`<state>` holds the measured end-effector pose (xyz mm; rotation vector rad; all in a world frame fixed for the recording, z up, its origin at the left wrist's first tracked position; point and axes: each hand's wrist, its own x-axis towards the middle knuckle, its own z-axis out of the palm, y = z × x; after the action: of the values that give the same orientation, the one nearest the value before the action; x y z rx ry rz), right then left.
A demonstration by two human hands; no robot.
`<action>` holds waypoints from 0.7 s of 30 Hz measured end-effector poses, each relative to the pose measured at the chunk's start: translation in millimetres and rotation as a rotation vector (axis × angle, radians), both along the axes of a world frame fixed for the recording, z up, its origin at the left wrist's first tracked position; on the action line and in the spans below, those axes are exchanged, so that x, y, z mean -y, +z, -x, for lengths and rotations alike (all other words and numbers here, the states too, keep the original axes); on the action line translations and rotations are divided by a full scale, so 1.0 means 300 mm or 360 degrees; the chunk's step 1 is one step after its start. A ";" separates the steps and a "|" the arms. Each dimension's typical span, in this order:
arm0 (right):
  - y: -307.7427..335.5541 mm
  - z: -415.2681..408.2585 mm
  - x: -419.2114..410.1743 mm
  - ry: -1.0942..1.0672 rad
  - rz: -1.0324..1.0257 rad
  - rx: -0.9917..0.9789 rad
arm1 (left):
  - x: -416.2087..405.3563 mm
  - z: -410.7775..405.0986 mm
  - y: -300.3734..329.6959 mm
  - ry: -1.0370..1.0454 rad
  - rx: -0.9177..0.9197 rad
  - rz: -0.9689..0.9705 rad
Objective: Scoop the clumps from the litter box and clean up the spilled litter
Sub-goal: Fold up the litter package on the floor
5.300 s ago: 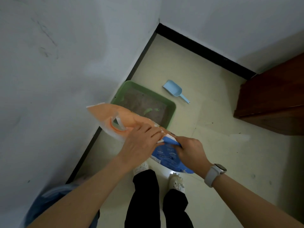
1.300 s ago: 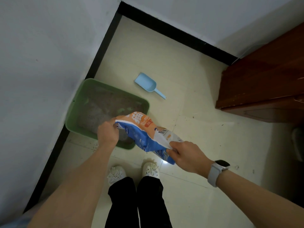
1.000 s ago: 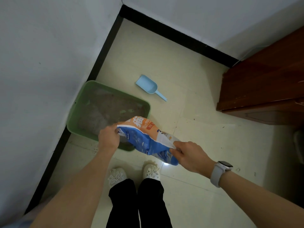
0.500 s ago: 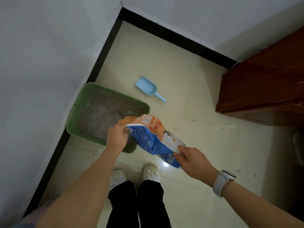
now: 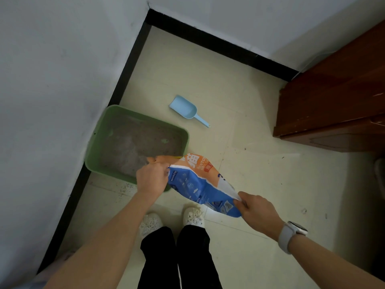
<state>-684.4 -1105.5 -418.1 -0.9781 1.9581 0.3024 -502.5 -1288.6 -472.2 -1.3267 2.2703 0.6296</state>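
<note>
1. A person stands in a room corner, tipping an orange-and-blue cat litter bag [image 5: 200,180] toward a green litter box [image 5: 137,140] set on the floor against the left wall.
2. The left hand [image 5: 152,178] is curled around the bag's open mouth over the box's near right corner; the right hand [image 5: 256,211], a watch on its wrist, pinches the bag's raised bottom corner.
3. Grey litter fills the box, with a small green patch showing near its far right side.
4. A light-blue scoop [image 5: 186,109] lies untouched on the tiled floor, just beyond the box's far right corner.
5. Spilled litter [image 5: 125,187] speckles the floor in front of the box's near edge.
6. Risk: the bag's mouth sits at the rim, so a quick tilt or a slipping pinch could likely send more granules onto the floor.
</note>
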 end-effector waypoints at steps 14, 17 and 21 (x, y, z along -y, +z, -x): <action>-0.231 0.062 -0.152 -0.0149 -0.0367 -0.0159 | -0.125 0.051 0.034 -0.0369 -0.0273 -0.0110; -0.272 0.062 -0.163 -0.0176 -0.0387 -0.0133 | -0.136 0.066 0.004 -0.0323 -0.0249 -0.0081; -0.326 0.065 -0.178 -0.0336 -0.0505 -0.0061 | -0.147 0.090 -0.035 -0.0531 -0.0305 0.0010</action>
<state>-704.0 -1052.2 -515.8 -0.5607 1.9530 0.4961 -529.5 -1244.4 -482.7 -0.8890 2.5701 0.6535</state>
